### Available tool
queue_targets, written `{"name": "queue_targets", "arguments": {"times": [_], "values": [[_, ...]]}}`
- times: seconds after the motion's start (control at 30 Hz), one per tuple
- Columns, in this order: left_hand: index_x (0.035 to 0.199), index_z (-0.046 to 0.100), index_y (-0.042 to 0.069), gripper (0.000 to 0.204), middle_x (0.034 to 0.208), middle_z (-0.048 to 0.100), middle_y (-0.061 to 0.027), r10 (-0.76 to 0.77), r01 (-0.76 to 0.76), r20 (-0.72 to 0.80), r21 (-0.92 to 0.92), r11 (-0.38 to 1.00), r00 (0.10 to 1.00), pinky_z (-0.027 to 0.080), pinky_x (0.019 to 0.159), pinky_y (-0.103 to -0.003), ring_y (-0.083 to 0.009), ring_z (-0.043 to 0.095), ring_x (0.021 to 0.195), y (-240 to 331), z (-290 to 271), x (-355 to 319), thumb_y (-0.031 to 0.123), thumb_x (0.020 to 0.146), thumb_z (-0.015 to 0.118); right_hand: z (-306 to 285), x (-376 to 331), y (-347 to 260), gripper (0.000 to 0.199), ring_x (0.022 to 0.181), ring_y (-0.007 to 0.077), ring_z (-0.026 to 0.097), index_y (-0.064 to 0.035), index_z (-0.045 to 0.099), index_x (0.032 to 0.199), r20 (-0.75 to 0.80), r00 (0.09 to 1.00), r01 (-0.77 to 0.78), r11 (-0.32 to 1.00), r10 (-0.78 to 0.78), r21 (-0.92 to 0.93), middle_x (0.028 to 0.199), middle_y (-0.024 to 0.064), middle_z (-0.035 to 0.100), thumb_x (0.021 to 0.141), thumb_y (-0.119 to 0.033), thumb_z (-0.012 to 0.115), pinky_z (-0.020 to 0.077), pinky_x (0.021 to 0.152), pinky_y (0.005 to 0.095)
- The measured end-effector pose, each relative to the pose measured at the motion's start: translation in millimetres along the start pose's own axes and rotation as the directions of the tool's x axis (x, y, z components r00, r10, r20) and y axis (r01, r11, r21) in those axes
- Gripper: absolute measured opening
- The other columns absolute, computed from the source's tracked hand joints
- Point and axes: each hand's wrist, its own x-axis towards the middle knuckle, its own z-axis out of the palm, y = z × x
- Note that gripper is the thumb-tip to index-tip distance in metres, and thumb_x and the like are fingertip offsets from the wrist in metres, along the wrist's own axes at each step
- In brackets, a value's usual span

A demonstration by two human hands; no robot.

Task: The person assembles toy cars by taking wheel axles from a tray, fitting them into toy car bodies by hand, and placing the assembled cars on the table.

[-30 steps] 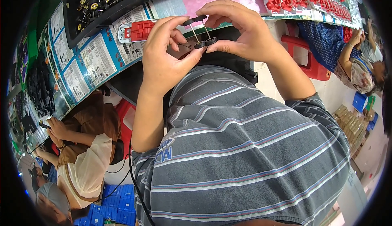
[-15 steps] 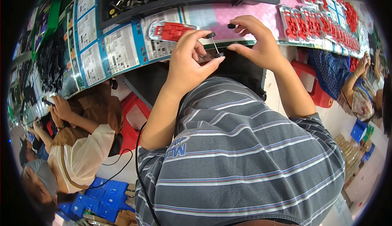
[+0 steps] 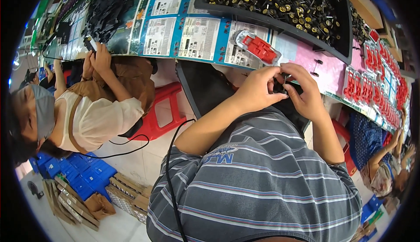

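shirt (image 3: 262, 176) grey striped; stool (image 3: 164, 110) red; mat (image 3: 319, 64) pink; tray (image 3: 280, 5) black

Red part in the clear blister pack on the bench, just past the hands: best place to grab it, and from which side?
Probably take the blister pack by its two long edges, coming from above. It lies flat and slanted on the printed cards, with the red part raised in the middle. The black tray crowds its far side, so come from the near side, where the left hand and right hand are.

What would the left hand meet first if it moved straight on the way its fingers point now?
Probably the small black part pinched between both hands, then the right hand just behind it. The left hand points rightward at them; depth is hard to judge here.
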Motion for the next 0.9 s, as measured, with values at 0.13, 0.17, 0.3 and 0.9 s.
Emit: {"name": "queue_targets", "arguments": {"times": [0.13,0.17,0.3,0.9], "values": [[0.123,0.062,-0.001,0.058,0.089,0.070,-0.0061,0.014,-0.013,-0.018,0.008,1.000,1.000,0.050,0.060,-0.026,-0.0086,0.055,0.063,-0.7,1.2,-2.8,0.007,0.071,0.088,-4.9,-5.0,1.0,0.050,0.127,0.0306,0.058,0.0011,0.058,0.135,0.093,0.992,-0.105,0.956,0.082,0.276,0.144,0.0195,0.054,0.086,0.007,0.062,0.0523,0.101,0.0383],[0.125,0.062,-0.001,0.059,0.090,0.071,-0.0062,-0.010,0.011,-0.037,0.004,1.000,0.999,0.050,0.060,-0.025,-0.0081,0.055,0.064,-0.7,0.6,-4.3,0.007,0.072,0.088,-2.2,-4.7,-0.2,0.051,0.128,0.0300,0.058,0.0014,0.058,0.136,0.093,0.993,-0.091,0.947,0.065,0.307,0.146,0.0194,0.053,0.085,0.007,0.063,0.0524,0.101,0.0381],[0.132,0.056,-0.003,0.061,0.091,0.070,-0.0086,-0.025,0.025,-0.037,0.006,1.000,0.999,0.051,0.061,-0.027,-0.0132,0.058,0.062,-1.2,6.8,-6.1,0.002,0.076,0.081,4.5,-7.4,1.2,0.046,0.116,0.0256,0.066,0.0013,0.063,0.127,0.074,0.990,-0.136,0.945,0.120,0.297,0.149,0.0169,0.051,0.082,0.005,0.073,0.0555,0.095,0.0352],[0.128,0.052,-0.003,0.035,0.106,0.067,-0.0120,-0.313,0.207,-0.311,-0.332,0.921,0.897,0.049,0.060,-0.023,-0.0121,0.061,0.071,-27.2,-14.7,-15.9,0.013,0.099,0.064,-50.6,-72.3,82.2,0.034,0.076,0.0173,0.066,0.0021,0.067,0.109,-0.684,0.708,-0.372,0.916,0.176,-0.149,0.106,0.0115,0.070,0.084,-0.015,0.082,0.0527,0.072,0.0304]]}}
